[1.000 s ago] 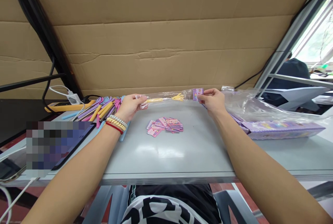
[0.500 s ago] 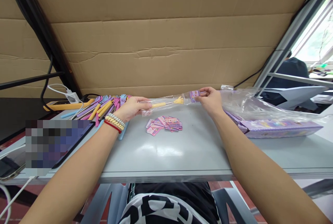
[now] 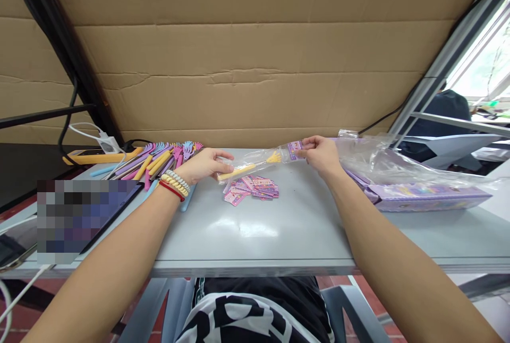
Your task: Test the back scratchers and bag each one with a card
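Observation:
A small yellow back scratcher (image 3: 274,157) with a hand-shaped end lies inside a clear plastic bag (image 3: 261,156), slanting above the table. My right hand (image 3: 321,154) pinches the bag's far end, by its purple printed card (image 3: 295,149). My left hand (image 3: 205,166) is beside the handle end, fingers slightly apart and curved; the whole yellow handle shows just below the fingertips. Whether the fingers still touch the plastic is hard to see. Just below the bag is a loose pile of pink printed cards (image 3: 255,189).
Several colourful back scratchers (image 3: 159,161) are heaped at the left, behind a tablet-like device (image 3: 113,215). On the right, clear plastic bags (image 3: 398,165) lie over a purple box (image 3: 434,198). A cardboard wall (image 3: 255,99) closes off the back of the grey table (image 3: 247,242).
The scratcher's handle end has dropped toward me and out from behind my left fingers, so the bag now slants. My right hand keeps its pinch, having shifted slightly left.

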The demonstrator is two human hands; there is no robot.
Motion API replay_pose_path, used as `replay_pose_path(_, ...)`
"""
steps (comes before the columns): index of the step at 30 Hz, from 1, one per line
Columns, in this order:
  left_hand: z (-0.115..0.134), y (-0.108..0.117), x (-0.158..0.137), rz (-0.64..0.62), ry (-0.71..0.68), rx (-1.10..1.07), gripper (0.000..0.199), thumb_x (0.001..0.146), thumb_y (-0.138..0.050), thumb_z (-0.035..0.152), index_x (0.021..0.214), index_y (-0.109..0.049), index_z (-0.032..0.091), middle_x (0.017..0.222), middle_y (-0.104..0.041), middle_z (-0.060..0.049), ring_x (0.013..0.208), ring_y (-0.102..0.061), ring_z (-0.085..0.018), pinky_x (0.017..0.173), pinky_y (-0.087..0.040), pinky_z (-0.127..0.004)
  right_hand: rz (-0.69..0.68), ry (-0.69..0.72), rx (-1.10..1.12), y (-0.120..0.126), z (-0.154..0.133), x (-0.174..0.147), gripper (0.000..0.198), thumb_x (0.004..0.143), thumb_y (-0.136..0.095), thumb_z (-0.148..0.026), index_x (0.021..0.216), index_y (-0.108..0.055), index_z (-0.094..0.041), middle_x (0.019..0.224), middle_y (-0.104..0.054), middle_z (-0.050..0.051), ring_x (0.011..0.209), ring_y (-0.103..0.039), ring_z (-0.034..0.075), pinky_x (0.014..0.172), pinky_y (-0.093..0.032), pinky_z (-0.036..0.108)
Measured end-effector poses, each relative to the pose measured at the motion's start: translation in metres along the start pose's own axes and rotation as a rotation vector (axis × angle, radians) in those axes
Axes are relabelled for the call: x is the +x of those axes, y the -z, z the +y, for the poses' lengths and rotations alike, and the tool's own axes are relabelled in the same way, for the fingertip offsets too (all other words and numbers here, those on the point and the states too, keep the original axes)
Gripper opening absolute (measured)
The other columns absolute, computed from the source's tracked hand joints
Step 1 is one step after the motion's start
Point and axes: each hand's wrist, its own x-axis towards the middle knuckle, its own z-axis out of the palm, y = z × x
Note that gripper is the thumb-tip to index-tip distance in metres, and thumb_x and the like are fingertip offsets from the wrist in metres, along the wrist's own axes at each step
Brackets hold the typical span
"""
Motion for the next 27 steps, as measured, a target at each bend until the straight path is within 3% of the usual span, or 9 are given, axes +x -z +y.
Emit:
replay_pose_path(5, 0.000, 0.000, -0.001, -0.032, 0.055, -0.077, 0.046, 0.056, -0.081, 0.022, 0.098, -0.066, 0.013, 0.064, -0.063, -0.002, 0.056, -0.057, -0.012, 0.050, -0.046, -0.023, -0.018, -0.024, 0.093, 0.000, 0.000, 0.000, 0.032, 0.044, -0.073, -0.016, 0.073, -0.059, -0.016, 0.057, -0.061, -0.002, 0.041, -0.047, 0.009, 0.043, -0.038, 0.026)
replay_pose_path(9, 0.001, 0.000, -0.003, -0.097, 0.083, -0.072, 0.045, 0.052, -0.081, 0.018, 0.095, -0.068, 0.016, 0.067, -0.065, -0.003, 0.059, -0.059, -0.013, 0.049, -0.046, -0.022, -0.015, -0.028, 0.121, 0.001, 0.000, -0.001, 0.036, 0.041, -0.075, -0.015, 0.073, -0.060, -0.016, 0.054, -0.060, -0.002, 0.043, -0.050, 0.011, 0.046, -0.042, 0.027)
replay_pose_path(13, 0.003, -0.003, -0.003, -0.070, 0.051, -0.015, 0.041, 0.050, -0.081, 0.017, 0.090, -0.070, 0.015, 0.064, -0.064, -0.003, 0.056, -0.056, -0.013, 0.044, -0.042, -0.021, -0.031, -0.021, 0.079, 0.001, 0.002, 0.000, 0.037, 0.040, -0.076, -0.015, 0.073, -0.060, -0.016, 0.055, -0.058, -0.004, 0.046, -0.051, 0.011, 0.049, -0.042, 0.027)
replay_pose_path(16, 0.004, -0.006, -0.003, -0.005, 0.016, -0.004, 0.039, 0.052, -0.080, 0.018, 0.089, -0.069, 0.011, 0.059, -0.060, -0.001, 0.050, -0.051, -0.010, 0.042, -0.038, -0.021, -0.065, -0.009, 0.032, 0.000, 0.002, -0.001, 0.034, 0.043, -0.076, -0.016, 0.074, -0.061, -0.017, 0.055, -0.055, -0.005, 0.050, -0.050, 0.010, 0.049, -0.038, 0.025)
replay_pose_path(20, 0.002, -0.006, 0.001, 0.175, -0.044, -0.059, 0.041, 0.056, -0.077, 0.018, 0.095, -0.065, 0.010, 0.053, -0.056, 0.002, 0.045, -0.046, -0.008, 0.044, -0.035, -0.022, -0.139, -0.015, 0.109, -0.003, -0.001, -0.003, 0.029, 0.049, -0.073, -0.020, 0.077, -0.064, -0.017, 0.057, -0.055, -0.004, 0.053, -0.049, 0.010, 0.049, -0.037, 0.024)
replay_pose_path(24, -0.001, -0.004, 0.007, 0.294, -0.141, -0.142, 0.027, 0.057, -0.075, 0.016, 0.081, -0.063, 0.012, 0.049, -0.050, 0.005, 0.044, -0.043, -0.007, 0.044, -0.034, -0.021, -0.224, -0.070, 0.279, -0.005, -0.003, -0.003, 0.017, 0.050, -0.063, -0.014, 0.066, -0.063, -0.016, 0.061, -0.058, 0.000, 0.054, -0.047, 0.010, 0.049, -0.037, 0.024)
replay_pose_path(27, -0.001, -0.004, 0.008, 0.349, -0.157, -0.192, 0.022, 0.059, -0.075, 0.017, 0.076, -0.062, 0.012, 0.054, -0.054, 0.002, 0.047, -0.050, -0.008, 0.045, -0.037, -0.021, -0.230, -0.085, 0.312, -0.005, -0.003, -0.003, 0.018, 0.046, -0.063, -0.012, 0.063, -0.061, -0.017, 0.057, -0.054, -0.001, 0.052, -0.044, 0.009, 0.048, -0.035, 0.024)
